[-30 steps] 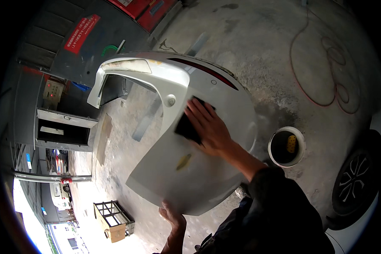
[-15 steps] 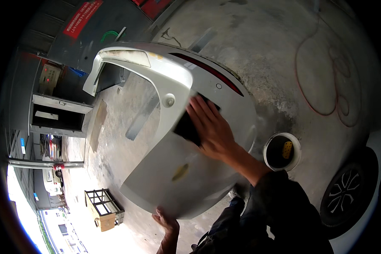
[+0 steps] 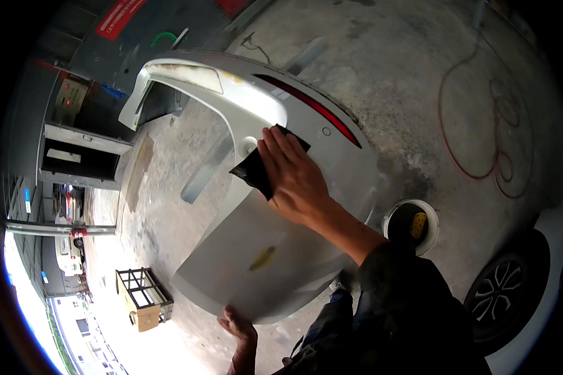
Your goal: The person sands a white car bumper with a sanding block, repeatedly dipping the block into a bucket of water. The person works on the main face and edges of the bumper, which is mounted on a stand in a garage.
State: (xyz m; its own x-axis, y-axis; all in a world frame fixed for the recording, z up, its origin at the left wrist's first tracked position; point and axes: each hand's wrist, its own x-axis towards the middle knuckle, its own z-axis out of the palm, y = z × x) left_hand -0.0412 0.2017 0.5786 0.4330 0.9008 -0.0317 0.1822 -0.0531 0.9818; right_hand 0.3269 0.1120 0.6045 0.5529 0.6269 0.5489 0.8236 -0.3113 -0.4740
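A large silvery-white car bumper (image 3: pixel 281 250) stretches across the middle of the view, with a long red reflector strip (image 3: pixel 319 112) and a yellowish patch (image 3: pixel 263 258) on its surface. My right hand (image 3: pixel 293 181) lies with fingers stretched over a black sheet of sandpaper (image 3: pixel 251 174), pressing it to the bumper beside a round recess. One corner of the sheet sticks out past the bumper's inner edge. Down at the near end, my left hand (image 3: pixel 236 325) grips the bumper's lower edge; some of its fingers are hidden beneath.
Right of the bumper stands a white bucket (image 3: pixel 434 215) with a yellow perforated piece inside. A car wheel (image 3: pixel 503 294) is at the lower right. A reddish hose (image 3: pixel 443 131) curls over the concrete floor. To the left are a metal frame crate (image 3: pixel 147 290) and a cabinet (image 3: pixel 84 150).
My right hand and the sandpaper have slid up and left over the bumper, toward the round recess. The left hand keeps its hold on the edge. The whole view has shifted slightly.
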